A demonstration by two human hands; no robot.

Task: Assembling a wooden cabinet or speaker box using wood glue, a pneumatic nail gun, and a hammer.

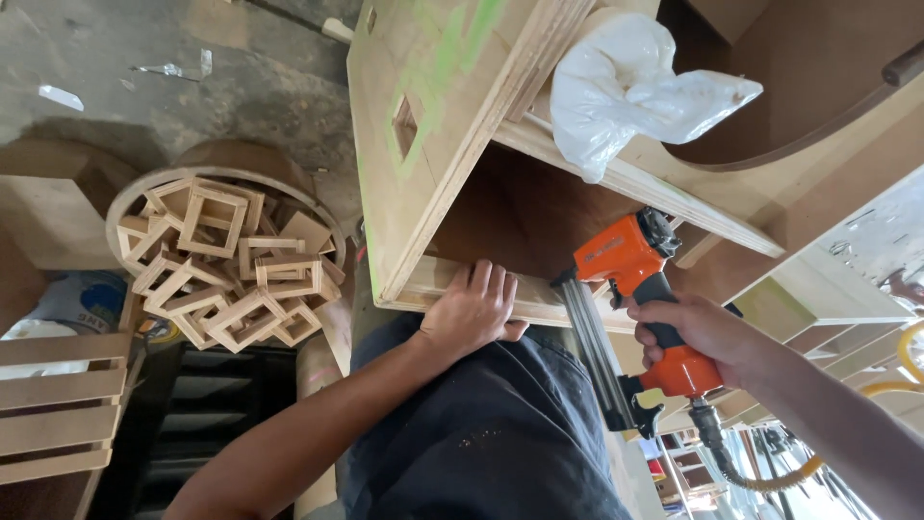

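My left hand (pixel 472 310) lies flat on the lower edge strip of a plywood box (pixel 414 193), fingers spread and pressing on the wood. My right hand (pixel 698 332) grips the handle of an orange pneumatic nail gun (pixel 630 265). Its nose touches the same edge strip just right of my left hand. The gun's long metal magazine (pixel 592 351) slants down toward my lap. A coiled yellow air hose (pixel 770 477) runs from the bottom of the handle. My dark trousers (pixel 491 433) fill the lower middle.
A white plastic bag (pixel 626 87) rests on the box's upper rim. To the left a round wooden tub (pixel 226 255) holds several small square wooden frames. A slatted wooden crate (pixel 58 404) stands at the lower left. More plywood panels (pixel 828 279) lie at the right. Concrete floor (pixel 192 87) behind.
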